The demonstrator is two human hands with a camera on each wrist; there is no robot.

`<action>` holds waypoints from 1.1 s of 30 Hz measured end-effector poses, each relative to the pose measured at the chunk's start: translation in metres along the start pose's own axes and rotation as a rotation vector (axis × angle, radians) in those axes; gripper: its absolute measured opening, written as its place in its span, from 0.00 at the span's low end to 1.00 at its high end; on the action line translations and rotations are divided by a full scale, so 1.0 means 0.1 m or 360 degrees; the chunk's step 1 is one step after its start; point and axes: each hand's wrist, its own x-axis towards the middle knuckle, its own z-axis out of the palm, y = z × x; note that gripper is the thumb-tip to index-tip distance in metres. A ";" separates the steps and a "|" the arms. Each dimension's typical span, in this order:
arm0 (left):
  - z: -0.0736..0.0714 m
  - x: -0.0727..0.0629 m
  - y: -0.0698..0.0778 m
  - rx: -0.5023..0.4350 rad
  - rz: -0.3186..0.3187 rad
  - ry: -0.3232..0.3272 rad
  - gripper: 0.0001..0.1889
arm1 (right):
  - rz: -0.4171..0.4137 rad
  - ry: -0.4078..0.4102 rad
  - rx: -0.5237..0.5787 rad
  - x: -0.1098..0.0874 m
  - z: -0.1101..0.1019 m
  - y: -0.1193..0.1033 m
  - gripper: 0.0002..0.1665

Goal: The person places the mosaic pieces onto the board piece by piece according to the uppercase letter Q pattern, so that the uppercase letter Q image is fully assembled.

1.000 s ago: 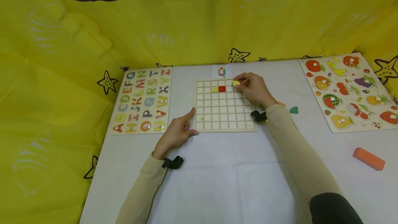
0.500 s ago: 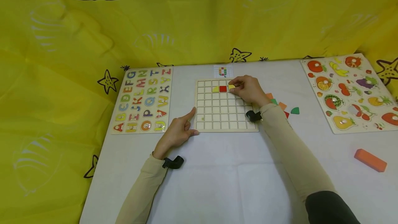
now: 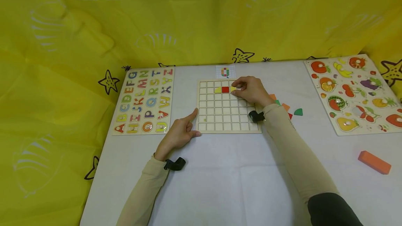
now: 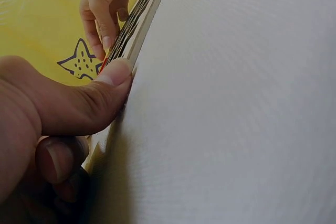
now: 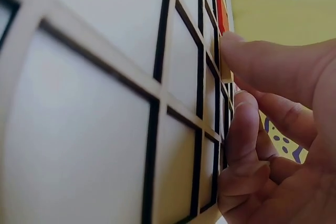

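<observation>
A wooden grid board (image 3: 218, 117) lies flat at mid-table. In its second row sit a yellow rounded tile (image 3: 217, 90) and a red square tile (image 3: 225, 89). My right hand (image 3: 251, 89) pinches a yellow quarter-circle tile (image 3: 232, 89) between thumb and fingers, at the cell just right of the red one. The right wrist view shows that tile (image 5: 226, 71) under the thumb, low against the grid. At the board's lower left corner, my left hand (image 3: 178, 133) braces it with spread thumb and forefinger. Its thumb (image 4: 113, 74) presses the board's edge in the left wrist view.
A small pattern card (image 3: 225, 72) lies behind the board. Several loose tiles (image 3: 285, 107) are scattered right of it, with a green one (image 3: 298, 112) apart. An alphabet board (image 3: 142, 105) is left, a fruit board (image 3: 348, 95) right, an orange block (image 3: 374, 162) nearer.
My right hand has moved left and slightly down with the yellow tile, from the top row's right side to the cell beside the red tile. The left hand keeps its place.
</observation>
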 end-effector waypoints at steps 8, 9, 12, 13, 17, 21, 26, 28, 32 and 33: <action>0.00 0.00 0.00 -0.0003 -0.0001 -0.0001 0.49 | 0.0001 0.0019 -0.0027 0.01 0.01 -0.01 0.14; 0.00 0.00 0.00 -0.0003 0.0000 0.0000 0.49 | 0.0005 0.0018 -0.0023 0.01 0.01 -0.01 0.14; 0.00 0.00 0.00 0.0002 0.0002 0.0003 0.49 | 0.0022 0.0018 -0.0009 0.01 0.02 -0.02 0.14; 0.00 0.00 0.00 0.0004 0.0002 0.0005 0.49 | 0.0030 0.0018 -0.0001 0.01 0.02 -0.03 0.14; 0.00 0.00 0.00 0.0004 0.0005 0.0010 0.49 | 0.0052 0.0026 0.0014 0.01 0.02 -0.03 0.15; 0.00 0.00 0.01 -0.0008 0.0008 0.0005 0.49 | 0.0052 0.0041 -0.0005 0.01 0.03 -0.04 0.15; 0.00 0.00 0.01 -0.0011 0.0019 0.0010 0.49 | 0.0045 0.0041 -0.0014 0.01 0.02 -0.03 0.16; 0.00 0.00 0.00 -0.0006 0.0024 0.0011 0.49 | 0.0035 0.0034 0.0006 -0.01 0.00 -0.03 0.19; 0.00 -0.01 0.01 0.0007 0.0031 0.0018 0.49 | 0.0022 0.0037 0.0073 -0.05 -0.06 0.01 0.22; 0.00 -0.01 0.00 0.0010 0.0027 0.0019 0.48 | 0.0017 0.0044 0.0081 -0.06 -0.08 0.03 0.22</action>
